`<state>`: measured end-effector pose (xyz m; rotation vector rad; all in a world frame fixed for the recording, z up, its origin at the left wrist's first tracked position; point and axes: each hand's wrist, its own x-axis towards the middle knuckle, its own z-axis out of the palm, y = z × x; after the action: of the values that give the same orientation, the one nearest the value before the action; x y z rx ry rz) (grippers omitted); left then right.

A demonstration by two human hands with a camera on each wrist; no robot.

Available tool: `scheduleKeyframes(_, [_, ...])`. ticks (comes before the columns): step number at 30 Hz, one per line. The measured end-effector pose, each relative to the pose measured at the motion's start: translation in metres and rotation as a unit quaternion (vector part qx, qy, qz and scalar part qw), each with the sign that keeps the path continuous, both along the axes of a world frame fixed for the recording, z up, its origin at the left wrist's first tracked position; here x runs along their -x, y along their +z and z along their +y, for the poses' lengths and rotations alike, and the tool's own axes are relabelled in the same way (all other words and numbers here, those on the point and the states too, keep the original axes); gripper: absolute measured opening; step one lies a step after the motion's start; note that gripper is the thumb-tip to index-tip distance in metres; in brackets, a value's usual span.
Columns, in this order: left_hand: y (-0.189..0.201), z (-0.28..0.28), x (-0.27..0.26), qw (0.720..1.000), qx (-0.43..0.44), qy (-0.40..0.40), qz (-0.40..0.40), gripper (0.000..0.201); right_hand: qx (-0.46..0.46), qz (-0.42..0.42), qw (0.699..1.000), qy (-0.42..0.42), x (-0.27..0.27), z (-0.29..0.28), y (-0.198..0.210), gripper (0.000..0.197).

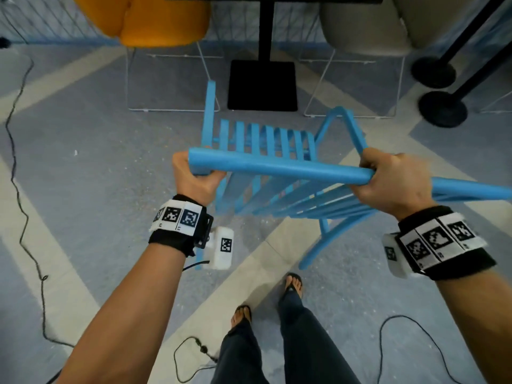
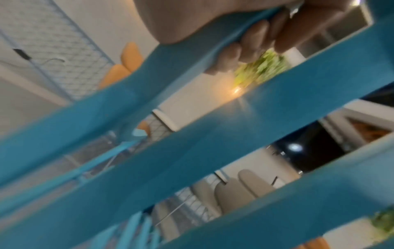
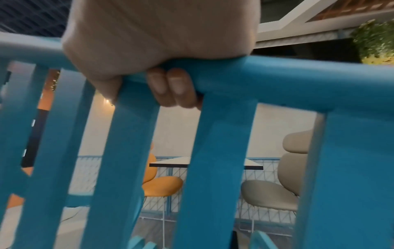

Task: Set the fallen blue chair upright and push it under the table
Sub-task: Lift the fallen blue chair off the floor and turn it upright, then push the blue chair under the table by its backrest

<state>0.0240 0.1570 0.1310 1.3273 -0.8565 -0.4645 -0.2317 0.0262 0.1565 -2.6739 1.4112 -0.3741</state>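
The blue slatted chair (image 1: 277, 167) is tilted in front of me, its top rail level with my hands and its legs pointing away toward the table. My left hand (image 1: 194, 176) grips the left end of the top rail. My right hand (image 1: 388, 176) grips the rail's right part. In the left wrist view my fingers (image 2: 245, 45) curl round a blue bar (image 2: 192, 126). In the right wrist view two fingertips (image 3: 172, 87) wrap under the rail (image 3: 298, 75) above the back slats. The table's black pedestal base (image 1: 262, 85) stands just beyond the chair.
An orange chair (image 1: 155, 20) stands far left and a beige chair (image 1: 365, 23) far right, both on white wire legs. Two black stanchion bases (image 1: 443, 108) are at the right. Black cables (image 1: 25, 217) trail over the carpet. My feet (image 1: 293, 284) are below the chair.
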Motion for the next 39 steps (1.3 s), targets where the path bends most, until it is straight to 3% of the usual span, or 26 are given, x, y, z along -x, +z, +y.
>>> scheduleKeyframes(2, [-0.024, 0.01, -0.015, 0.998, -0.052, 0.005, 0.015, 0.011, 0.004, 0.019, 1.0, -0.002, -0.013, 0.013, -0.004, 0.022])
scheduleKeyframes(5, [-0.059, 0.026, -0.034, 0.994, -0.112, 0.013, 0.0, 0.025, -0.008, 0.047, 0.999, -0.006, -0.03, 0.036, -0.014, 0.024])
scheduleKeyframes(12, [-0.117, 0.062, -0.063, 0.979, -0.201, 0.042, -0.011, 0.029, -0.043, 0.069, 0.996, 0.02, -0.061, 0.073, -0.049, 0.032])
scheduleKeyframes(15, [-0.126, 0.067, -0.071, 0.976, -0.214, 0.033, 0.003, 0.047, -0.043, 0.073, 0.996, 0.016, -0.065, 0.081, -0.061, 0.034])
scheduleKeyframes(19, [-0.136, 0.079, -0.075, 0.975, -0.205, 0.021, 0.077, 0.051, -0.055, 0.074, 0.996, 0.015, -0.07, 0.101, -0.078, 0.034])
scheduleKeyframes(22, [-0.139, 0.09, -0.071, 0.974, -0.212, 0.039, 0.066, 0.052, -0.061, 0.076, 0.995, 0.009, -0.068, 0.112, -0.089, 0.035])
scheduleKeyframes(26, [-0.129, 0.094, -0.067, 0.972, -0.2, 0.067, 0.107, 0.047, -0.049, 0.054, 0.997, 0.015, -0.065, 0.11, -0.095, 0.035])
scheduleKeyframes(29, [-0.107, 0.117, -0.05, 0.971, -0.216, 0.1, 0.008, 0.048, -0.038, 0.008, 0.999, 0.018, -0.052, 0.109, -0.098, 0.044])
scheduleKeyframes(31, [-0.089, 0.132, -0.033, 0.966, -0.205, 0.085, -0.135, 0.051, -0.019, -0.01, 1.0, 0.015, -0.035, 0.109, -0.099, 0.053])
scheduleKeyframes(33, [-0.077, 0.131, -0.017, 0.921, -0.233, 0.076, -0.301, 0.048, -0.003, 0.003, 1.0, -0.014, -0.015, 0.107, -0.1, 0.06])
scheduleKeyframes(35, [-0.074, 0.115, -0.004, 0.866, -0.281, 0.095, -0.403, 0.028, -0.004, 0.01, 0.997, -0.073, 0.002, 0.098, -0.099, 0.062])
scheduleKeyframes(37, [-0.077, 0.093, 0.005, 0.825, -0.337, 0.112, -0.44, 0.035, 0.003, -0.004, 0.994, -0.108, 0.012, 0.088, -0.101, 0.062])
scheduleKeyframes(39, [-0.075, 0.077, 0.01, 0.804, -0.392, 0.106, -0.435, 0.046, 0.018, -0.026, 0.993, -0.113, 0.015, 0.081, -0.103, 0.055])
